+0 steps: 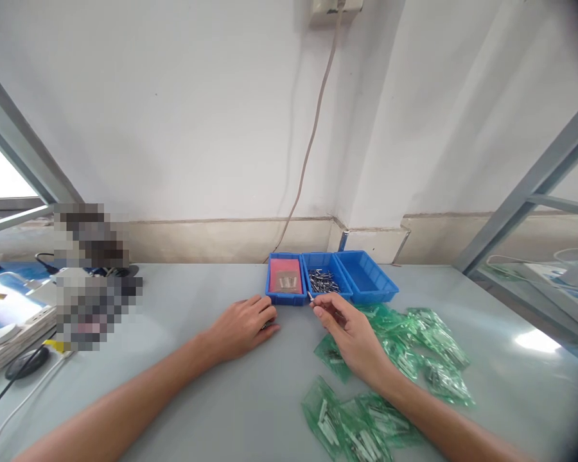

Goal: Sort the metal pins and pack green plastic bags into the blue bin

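pale grey desk [212, 398] pushed against a white wall [197, 128]. beige cable [313, 135] drops from a wall socket [334, 8] to the desk's back edge. grey metal frame [525, 192] slants up on the right.

three blue trays sit side by side at the back. left tray [285, 299] has a pink liner with a few small parts on it. middle tray [318, 256] holds a heap of loose pins [322, 280]. right tray [366, 276] shows bare blue floor. green bags [414, 346] lie scattered over the right half of the desk, some under and around the right forearm. white power strip [14, 327] and leads sit at the far left, next to a blurred-out patch.

right hand [351, 333] hovers just in front of the middle tray, thumb and forefinger pinched shut on a pin [310, 296]. the pin is tiny. its long axis slants up and left out of the fingertips, with the tip close to the wall between the left and middle trays. nothing sits between it and the trays.

left hand [243, 324] rests palm down on the desk, just in front of the left tray, with the fingers curled loosely. something dark shows under the fingertips. can't tell what it is, or whether it's gripped.
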A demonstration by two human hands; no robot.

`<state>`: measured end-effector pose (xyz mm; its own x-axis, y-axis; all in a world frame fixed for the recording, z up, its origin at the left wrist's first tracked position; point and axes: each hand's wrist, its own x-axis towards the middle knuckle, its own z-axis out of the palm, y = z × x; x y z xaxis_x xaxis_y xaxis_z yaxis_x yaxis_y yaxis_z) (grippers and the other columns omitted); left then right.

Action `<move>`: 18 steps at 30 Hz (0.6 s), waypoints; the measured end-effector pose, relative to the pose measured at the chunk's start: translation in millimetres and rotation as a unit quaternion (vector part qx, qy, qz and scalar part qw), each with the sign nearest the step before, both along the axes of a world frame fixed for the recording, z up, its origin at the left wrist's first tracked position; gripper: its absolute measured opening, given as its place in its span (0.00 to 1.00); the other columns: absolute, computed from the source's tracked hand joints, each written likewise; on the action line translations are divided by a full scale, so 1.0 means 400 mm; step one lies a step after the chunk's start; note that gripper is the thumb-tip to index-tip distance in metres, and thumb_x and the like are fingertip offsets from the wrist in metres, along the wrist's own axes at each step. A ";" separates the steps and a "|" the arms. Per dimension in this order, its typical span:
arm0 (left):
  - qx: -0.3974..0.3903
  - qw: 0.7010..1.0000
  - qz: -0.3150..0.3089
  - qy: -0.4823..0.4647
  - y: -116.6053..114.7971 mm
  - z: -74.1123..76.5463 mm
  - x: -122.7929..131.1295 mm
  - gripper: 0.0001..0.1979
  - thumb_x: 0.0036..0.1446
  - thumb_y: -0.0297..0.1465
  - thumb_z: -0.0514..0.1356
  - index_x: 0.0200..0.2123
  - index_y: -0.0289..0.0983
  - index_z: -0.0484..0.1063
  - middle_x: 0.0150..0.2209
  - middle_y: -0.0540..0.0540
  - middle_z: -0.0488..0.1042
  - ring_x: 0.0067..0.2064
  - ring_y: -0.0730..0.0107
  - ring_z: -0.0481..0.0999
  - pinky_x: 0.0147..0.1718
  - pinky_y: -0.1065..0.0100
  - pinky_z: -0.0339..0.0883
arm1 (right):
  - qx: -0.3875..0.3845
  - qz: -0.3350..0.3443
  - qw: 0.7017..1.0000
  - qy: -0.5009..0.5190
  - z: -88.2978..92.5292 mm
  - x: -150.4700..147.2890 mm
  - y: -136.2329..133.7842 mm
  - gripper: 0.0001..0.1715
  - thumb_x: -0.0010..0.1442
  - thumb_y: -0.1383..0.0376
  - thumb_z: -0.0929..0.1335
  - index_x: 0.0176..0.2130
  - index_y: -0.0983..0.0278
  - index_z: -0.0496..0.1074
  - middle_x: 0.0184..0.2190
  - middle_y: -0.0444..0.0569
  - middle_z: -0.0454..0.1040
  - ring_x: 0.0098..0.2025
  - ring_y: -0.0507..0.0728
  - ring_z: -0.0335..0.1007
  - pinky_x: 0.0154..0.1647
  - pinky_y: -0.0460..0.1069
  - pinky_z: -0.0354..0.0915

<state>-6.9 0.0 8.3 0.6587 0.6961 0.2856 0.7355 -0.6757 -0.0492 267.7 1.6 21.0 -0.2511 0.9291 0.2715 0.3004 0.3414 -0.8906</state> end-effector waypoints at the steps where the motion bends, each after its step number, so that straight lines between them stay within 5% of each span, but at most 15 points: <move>1: 0.000 1.000 -0.001 0.000 0.000 0.000 0.000 0.11 0.77 0.38 0.53 0.42 0.39 0.67 0.42 0.46 0.73 0.42 0.62 0.74 0.37 0.62 0.66 | 0.001 -0.001 1.000 -0.002 0.000 0.001 0.001 0.15 0.73 0.52 0.66 0.46 0.58 0.76 0.42 0.49 0.80 0.40 0.60 0.73 0.38 0.52 0.69; 9: -0.001 1.000 -0.003 -0.009 0.002 -0.007 -0.003 0.11 0.77 0.38 0.53 0.43 0.39 0.68 0.42 0.46 0.73 0.43 0.62 0.74 0.38 0.63 0.66 | 0.118 0.038 0.986 -0.109 0.012 0.008 -0.025 0.10 0.77 0.59 0.63 0.45 0.55 0.74 0.42 0.49 0.75 0.40 0.60 0.72 0.42 0.54 0.67; 14: 0.001 1.000 -0.002 -0.009 0.002 -0.005 -0.002 0.11 0.78 0.38 0.53 0.43 0.39 0.69 0.42 0.45 0.73 0.42 0.62 0.74 0.37 0.63 0.66 | 0.084 0.032 0.993 -0.082 0.013 0.006 -0.021 0.08 0.74 0.58 0.67 0.41 0.57 0.72 0.37 0.46 0.73 0.37 0.58 0.69 0.37 0.51 0.65; 18: 0.004 1.000 -0.007 -0.011 0.001 -0.002 -0.001 0.12 0.78 0.37 0.52 0.42 0.39 0.69 0.41 0.46 0.74 0.41 0.62 0.74 0.37 0.63 0.67 | -0.009 0.016 1.000 -0.012 0.007 0.006 -0.002 0.20 0.73 0.49 0.66 0.35 0.59 0.69 0.28 0.42 0.64 0.30 0.55 0.61 0.30 0.49 0.58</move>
<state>-7.3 0.6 7.6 0.6627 0.6842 0.3043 0.7263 -0.6863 -0.0386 270.3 0.8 23.9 -0.2871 0.9250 0.2489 0.3102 0.3356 -0.8895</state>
